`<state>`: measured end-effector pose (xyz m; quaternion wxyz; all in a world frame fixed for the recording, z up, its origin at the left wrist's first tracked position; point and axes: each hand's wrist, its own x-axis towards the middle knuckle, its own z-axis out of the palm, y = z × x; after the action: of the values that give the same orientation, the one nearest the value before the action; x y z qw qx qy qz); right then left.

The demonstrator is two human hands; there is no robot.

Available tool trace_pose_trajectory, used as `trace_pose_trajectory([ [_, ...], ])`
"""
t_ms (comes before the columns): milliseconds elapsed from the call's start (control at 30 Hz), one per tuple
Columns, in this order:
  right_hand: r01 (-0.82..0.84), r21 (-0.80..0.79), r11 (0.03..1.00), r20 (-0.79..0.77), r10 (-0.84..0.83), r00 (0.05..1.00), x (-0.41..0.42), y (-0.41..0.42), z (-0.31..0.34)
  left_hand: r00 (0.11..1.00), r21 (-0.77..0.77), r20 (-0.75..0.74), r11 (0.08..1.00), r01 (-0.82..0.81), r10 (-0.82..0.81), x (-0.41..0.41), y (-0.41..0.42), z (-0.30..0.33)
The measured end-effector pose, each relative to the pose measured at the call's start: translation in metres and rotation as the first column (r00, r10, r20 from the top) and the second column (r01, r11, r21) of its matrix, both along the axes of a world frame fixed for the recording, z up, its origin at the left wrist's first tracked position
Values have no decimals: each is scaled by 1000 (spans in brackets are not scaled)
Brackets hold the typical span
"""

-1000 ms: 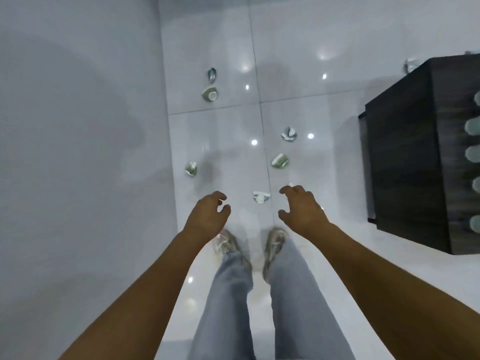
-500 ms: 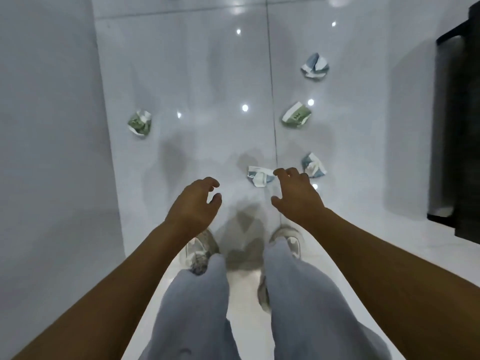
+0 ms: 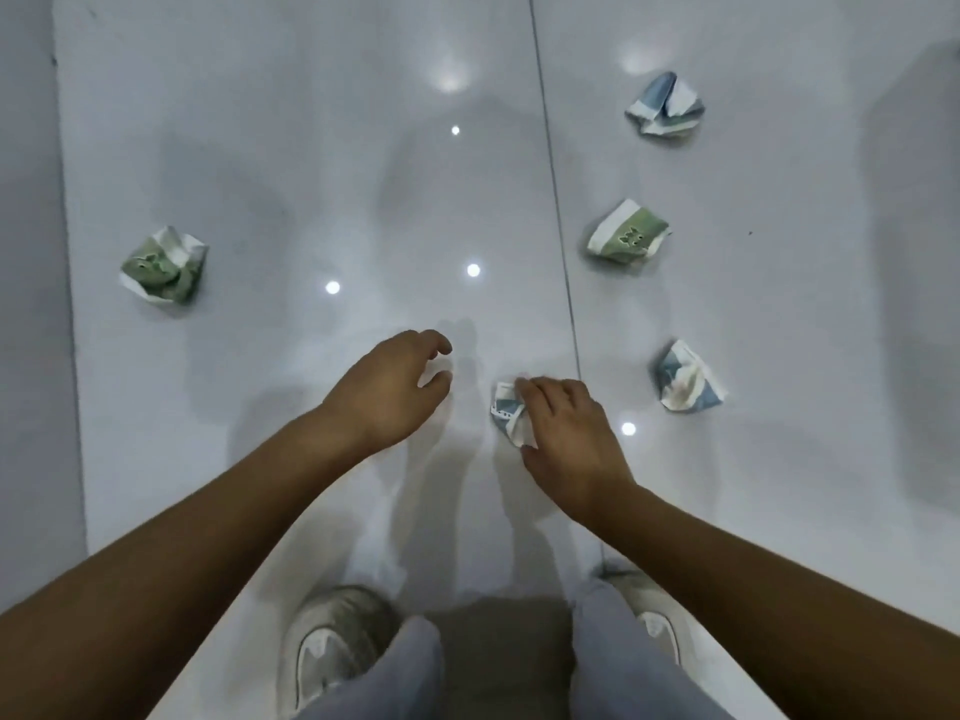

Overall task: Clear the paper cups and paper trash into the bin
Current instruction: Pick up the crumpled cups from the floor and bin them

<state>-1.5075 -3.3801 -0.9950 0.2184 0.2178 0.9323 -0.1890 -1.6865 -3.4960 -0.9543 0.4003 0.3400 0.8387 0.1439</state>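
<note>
Right hand closing on the nearest crushed paper cup on the floor; left hand holding nothing.

The right hand [image 3: 569,433] is curling its fingers round the blue-and-white crumpled cup [image 3: 508,412], which is lying on the glossy tile floor [image 3: 311,148] just ahead of the feet; whether it is lifting clear yet cannot be told. The left hand [image 3: 389,389] is hovering beside it, loosely curled and empty. The cup is judged light, soft and already collapsed, so a pinch across its creased body should be holding without slipping. Further litter is lying apart: a blue cup [image 3: 687,377] just to the right, a green cup [image 3: 627,237] and another blue cup [image 3: 665,107] beyond, and a green cup [image 3: 163,266] well to the left. Nothing is obstructing the reach. The bin is not showing.
</note>
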Motion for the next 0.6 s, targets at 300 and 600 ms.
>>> trace_pose_trajectory([
  [300, -187, 52, 981, 7, 187, 982, -11, 16, 12, 987, 20, 120, 994, -106, 102, -3, 5, 7],
  [600, -218, 75, 973, -20, 220, 975, -20, 13, 20, 973, 5, 166, 986, -165, 162, 3, -1, 5],
])
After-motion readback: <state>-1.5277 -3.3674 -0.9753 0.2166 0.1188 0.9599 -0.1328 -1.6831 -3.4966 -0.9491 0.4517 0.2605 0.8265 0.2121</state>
